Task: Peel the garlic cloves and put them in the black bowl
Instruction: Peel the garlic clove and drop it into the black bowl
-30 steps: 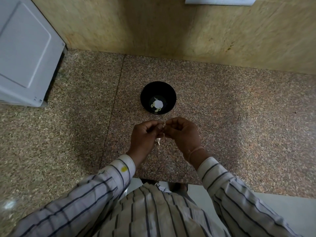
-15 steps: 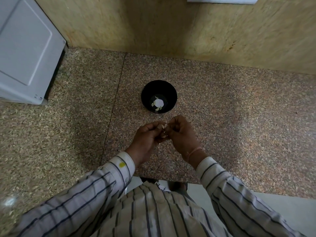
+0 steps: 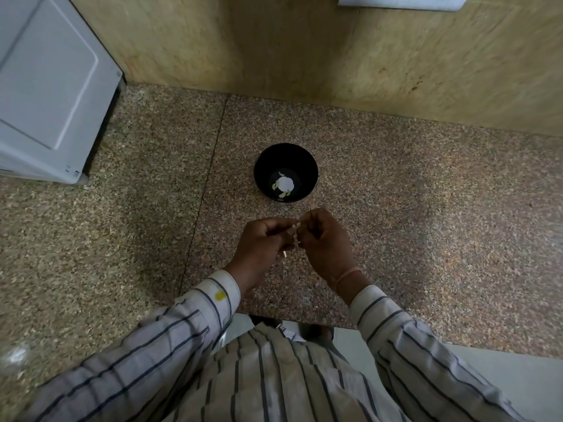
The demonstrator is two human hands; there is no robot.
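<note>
L hand (image 3: 262, 242) & R hand (image 3: 323, 239) both pinching garlic clove (image 3: 295, 234) betw fingertips, prob stripping skin, working just near black bowl (image 3: 285, 172) for short drop

Worktop (image 3: 426, 223): speckled granite, polished, glare spot at near left corner. Black bowl (image 3: 311, 169): smooth, glossy. Wall (image 3: 274, 41): veined beige stone. White appliance (image 3: 45, 86), far left corner: smooth, matt. Shirt (image 3: 274, 379): striped cloth.
</note>
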